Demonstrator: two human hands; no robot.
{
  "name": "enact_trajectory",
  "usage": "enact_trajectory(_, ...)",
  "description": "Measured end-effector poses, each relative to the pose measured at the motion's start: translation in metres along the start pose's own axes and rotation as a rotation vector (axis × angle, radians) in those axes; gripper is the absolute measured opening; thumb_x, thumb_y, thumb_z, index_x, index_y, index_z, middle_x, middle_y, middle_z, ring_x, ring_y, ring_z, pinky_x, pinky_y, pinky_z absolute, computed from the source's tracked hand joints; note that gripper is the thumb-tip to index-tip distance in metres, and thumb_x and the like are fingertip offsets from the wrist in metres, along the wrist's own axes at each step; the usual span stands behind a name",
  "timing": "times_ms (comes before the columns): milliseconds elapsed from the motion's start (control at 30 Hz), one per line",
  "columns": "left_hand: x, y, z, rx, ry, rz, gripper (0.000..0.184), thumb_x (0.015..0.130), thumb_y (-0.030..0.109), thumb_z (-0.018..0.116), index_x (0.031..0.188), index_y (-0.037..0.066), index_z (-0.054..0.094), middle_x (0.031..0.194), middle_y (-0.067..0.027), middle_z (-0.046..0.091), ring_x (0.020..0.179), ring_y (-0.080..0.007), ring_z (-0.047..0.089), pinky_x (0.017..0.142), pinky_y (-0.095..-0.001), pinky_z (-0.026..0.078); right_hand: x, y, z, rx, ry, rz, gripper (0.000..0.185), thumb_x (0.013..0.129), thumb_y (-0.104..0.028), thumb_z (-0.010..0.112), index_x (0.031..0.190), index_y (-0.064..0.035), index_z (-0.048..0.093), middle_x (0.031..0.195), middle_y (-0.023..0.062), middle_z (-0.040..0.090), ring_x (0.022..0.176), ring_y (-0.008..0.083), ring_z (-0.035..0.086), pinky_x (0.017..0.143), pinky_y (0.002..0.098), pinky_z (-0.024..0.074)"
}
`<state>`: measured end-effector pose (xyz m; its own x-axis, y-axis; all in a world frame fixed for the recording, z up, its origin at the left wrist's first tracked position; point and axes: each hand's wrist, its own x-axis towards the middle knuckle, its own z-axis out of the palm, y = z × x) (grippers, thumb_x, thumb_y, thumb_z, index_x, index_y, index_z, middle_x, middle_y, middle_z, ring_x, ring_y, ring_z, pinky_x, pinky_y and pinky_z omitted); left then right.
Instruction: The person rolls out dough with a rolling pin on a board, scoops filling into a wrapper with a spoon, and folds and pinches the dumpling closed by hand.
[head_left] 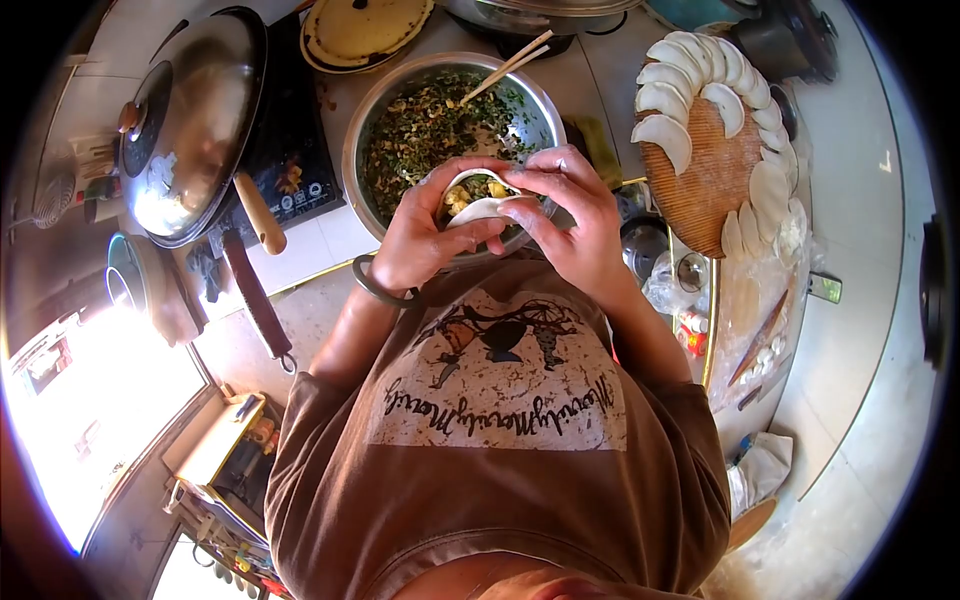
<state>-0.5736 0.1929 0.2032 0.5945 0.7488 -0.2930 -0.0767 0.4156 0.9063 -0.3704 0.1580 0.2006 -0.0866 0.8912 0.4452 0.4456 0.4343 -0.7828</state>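
Observation:
Both hands hold a dumpling wrapper [480, 207] folded partway, with yellow and green filling [462, 197] showing in its open middle. My left hand [432, 222], with a bangle [385, 290] at the wrist, curls around the wrapper's left side. On the other side, the fingers of my right hand [572, 215] pinch the wrapper's right edge. Below and behind my hands is a metal bowl [352, 150] of chopped green filling [420, 130]. A pair of chopsticks [510, 66] leans in it. My hands hide the bowl's near part.
At right, a round woven board [705, 160] carries several folded dumplings [668, 140]. Beyond its lower edge lie a rolling pin [760, 335] and small dough pieces [765, 360]. A lidded wok [190, 130] stands at left on a black cooktop [295, 150]. A yellow lid [362, 30] lies behind the bowl.

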Motion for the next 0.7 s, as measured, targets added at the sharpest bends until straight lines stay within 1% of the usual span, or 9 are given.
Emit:
enact_trajectory(267,0.002,0.0,0.003,-0.058,-0.003,0.002,0.054,0.088,0.0,0.074,0.138,0.002,0.053,0.111,-0.0071,0.068,0.079,-0.014,0.07,0.064,-0.0216,0.05,-0.003,0.004,0.006,-0.042,0.062,-0.047,0.019,0.079,-0.002,0.08,0.097,-0.004,0.073,0.093,0.0085,0.067,0.082,0.0249,0.067,0.07,0.0352,0.0542)
enact_trajectory(367,0.003,0.0,0.003,-0.05,-0.006,-0.011,0.053,0.088,-0.001,0.073,0.137,0.001,0.053,0.111,-0.0076,0.068,0.08,-0.0139,0.069,0.067,-0.0229,0.053,-0.005,0.006,0.008,-0.035,0.066,-0.046,0.018,0.079,-0.002,0.081,0.095,-0.0034,0.073,0.093,0.0086,0.067,0.083,0.0248,0.067,0.07,0.0351,0.0542)
enact_trajectory(467,0.004,-0.005,0.002,-0.037,0.008,0.036,0.051,0.088,-0.003,0.072,0.136,0.0,0.054,0.113,-0.008,0.068,0.081,-0.0144,0.069,0.071,-0.025,0.056,-0.003,0.003,0.007,-0.018,0.052,0.005,0.019,0.077,-0.003,0.082,0.094,-0.0027,0.073,0.094,0.009,0.067,0.084,0.0243,0.067,0.071,0.0351,0.0541)
enact_trajectory(567,0.005,-0.005,-0.002,-0.031,-0.038,0.075,0.051,0.089,-0.005,0.071,0.136,0.0,0.053,0.113,-0.0085,0.067,0.082,-0.0152,0.069,0.074,-0.0271,0.058,0.003,-0.008,0.006,-0.007,0.059,0.057,0.02,0.076,-0.003,0.082,0.094,-0.0023,0.073,0.095,0.009,0.066,0.085,0.024,0.066,0.071,0.0353,0.0537)
enact_trajectory(633,0.005,-0.008,-0.002,-0.038,-0.025,0.053,0.05,0.088,-0.005,0.072,0.135,-0.001,0.053,0.113,-0.0088,0.066,0.083,-0.0155,0.069,0.074,-0.0274,0.058,0.004,-0.006,0.006,-0.029,0.027,0.031,0.02,0.076,-0.003,0.082,0.094,-0.0021,0.073,0.094,0.0091,0.066,0.084,0.0244,0.066,0.071,0.0357,0.0533)
enact_trajectory(700,0.005,-0.008,-0.002,-0.021,-0.019,0.041,0.05,0.088,-0.005,0.072,0.135,-0.001,0.053,0.113,-0.009,0.066,0.084,-0.0157,0.069,0.075,-0.0276,0.058,0.005,0.001,0.006,-0.045,0.016,-0.042,0.021,0.076,-0.002,0.081,0.095,-0.0022,0.073,0.093,0.0088,0.065,0.083,0.0251,0.065,0.07,0.036,0.0528)
